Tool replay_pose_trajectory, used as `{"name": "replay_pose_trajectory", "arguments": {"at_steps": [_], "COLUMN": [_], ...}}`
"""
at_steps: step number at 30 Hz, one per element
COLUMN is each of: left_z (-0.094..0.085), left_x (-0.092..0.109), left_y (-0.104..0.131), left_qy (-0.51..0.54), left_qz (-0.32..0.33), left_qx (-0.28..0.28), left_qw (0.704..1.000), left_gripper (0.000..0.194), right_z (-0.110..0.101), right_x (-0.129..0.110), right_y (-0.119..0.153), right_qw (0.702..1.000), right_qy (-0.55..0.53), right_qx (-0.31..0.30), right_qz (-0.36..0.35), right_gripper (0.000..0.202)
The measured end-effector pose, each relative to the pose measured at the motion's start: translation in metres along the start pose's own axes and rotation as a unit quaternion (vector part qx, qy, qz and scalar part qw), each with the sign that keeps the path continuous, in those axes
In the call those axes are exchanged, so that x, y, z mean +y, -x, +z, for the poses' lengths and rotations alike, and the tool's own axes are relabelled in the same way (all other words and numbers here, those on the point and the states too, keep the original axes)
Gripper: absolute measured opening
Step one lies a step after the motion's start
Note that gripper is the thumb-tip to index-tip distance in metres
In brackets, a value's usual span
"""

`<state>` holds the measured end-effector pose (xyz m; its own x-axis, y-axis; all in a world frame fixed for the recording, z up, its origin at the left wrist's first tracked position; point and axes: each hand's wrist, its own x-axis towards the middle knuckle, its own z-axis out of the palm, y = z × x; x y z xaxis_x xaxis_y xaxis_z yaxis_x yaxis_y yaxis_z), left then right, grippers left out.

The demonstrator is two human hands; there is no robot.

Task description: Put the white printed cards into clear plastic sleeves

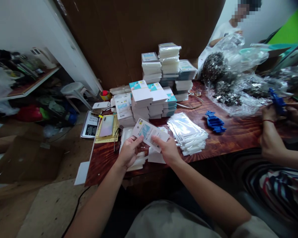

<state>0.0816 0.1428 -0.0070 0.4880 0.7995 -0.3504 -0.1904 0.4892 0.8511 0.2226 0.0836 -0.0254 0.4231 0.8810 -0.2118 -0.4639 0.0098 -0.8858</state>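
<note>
Between my two hands, above the table's front edge, is a white printed packaging card [148,133] with a blue picture, held tilted. My left hand [129,152] pinches its left end between thumb and fingers. At the lower right end my right hand [169,150] grips it, thumb on top. Under my hands lie clear plastic sleeves [138,162] and white cards [156,156], partly covered. To the right rests a fanned pile of filled clear packets [188,134]. Behind the held card stand stacks of white and blue cards [141,96].
Taller stacks of packets [169,59] stand at the back against a brown board. A phone [106,125] lies at left. A blue plastic part [215,122] and bags of metal pieces [228,94] are at right. A co-worker's hands [269,114] hold another blue part; another person is behind.
</note>
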Motion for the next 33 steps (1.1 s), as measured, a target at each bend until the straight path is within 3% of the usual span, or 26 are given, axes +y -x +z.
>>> {"name": "replay_pose_trajectory", "arguments": {"at_steps": [3,7,9,14,19,24,27,30,32,33], "left_z": [0.0,-0.005,-0.007,-0.007,-0.009,-0.007,-0.002,0.0,-0.003,-0.007], "left_x": [-0.002,-0.001,0.001,0.001,-0.001,-0.002,0.0,0.006,0.009,0.01], "left_y": [0.001,0.002,0.002,0.003,0.004,0.007,0.009,0.013,0.015,0.016], "left_qy": [-0.029,-0.056,-0.065,-0.121,-0.167,-0.215,-0.243,-0.323,-0.448,-0.519], "left_qz": [0.02,0.019,0.016,0.01,-0.013,0.009,-0.02,0.004,0.087,0.127], "left_qx": [-0.021,-0.004,-0.009,-0.046,-0.082,-0.047,-0.039,-0.062,0.027,0.105], "left_qw": [0.999,0.998,0.998,0.991,0.983,0.975,0.969,0.944,0.89,0.839], "left_gripper": [0.035,0.03,0.032,0.037,0.037,0.037,0.037,0.035,0.037,0.038], "right_z": [0.003,-0.009,-0.014,-0.01,-0.01,-0.007,-0.004,-0.019,-0.044,-0.06], "right_x": [0.003,-0.007,-0.009,0.0,-0.002,-0.004,-0.006,-0.017,-0.03,-0.037], "right_y": [-0.004,-0.004,-0.004,-0.008,-0.007,-0.004,-0.006,-0.014,-0.023,-0.028], "right_qw": [0.999,0.995,0.991,0.994,0.99,0.989,0.988,0.991,0.982,0.968], "right_qy": [0.009,0.033,0.055,0.1,0.083,0.145,0.134,0.12,0.172,0.22], "right_qx": [0.049,-0.085,-0.117,-0.031,-0.116,-0.028,-0.057,-0.035,0.036,0.083], "right_qz": [-0.011,0.038,0.034,-0.014,0.011,-0.02,-0.045,-0.049,-0.07,-0.09], "right_gripper": [0.046,0.037,0.034,0.04,0.038,0.044,0.04,0.041,0.038,0.036]}}
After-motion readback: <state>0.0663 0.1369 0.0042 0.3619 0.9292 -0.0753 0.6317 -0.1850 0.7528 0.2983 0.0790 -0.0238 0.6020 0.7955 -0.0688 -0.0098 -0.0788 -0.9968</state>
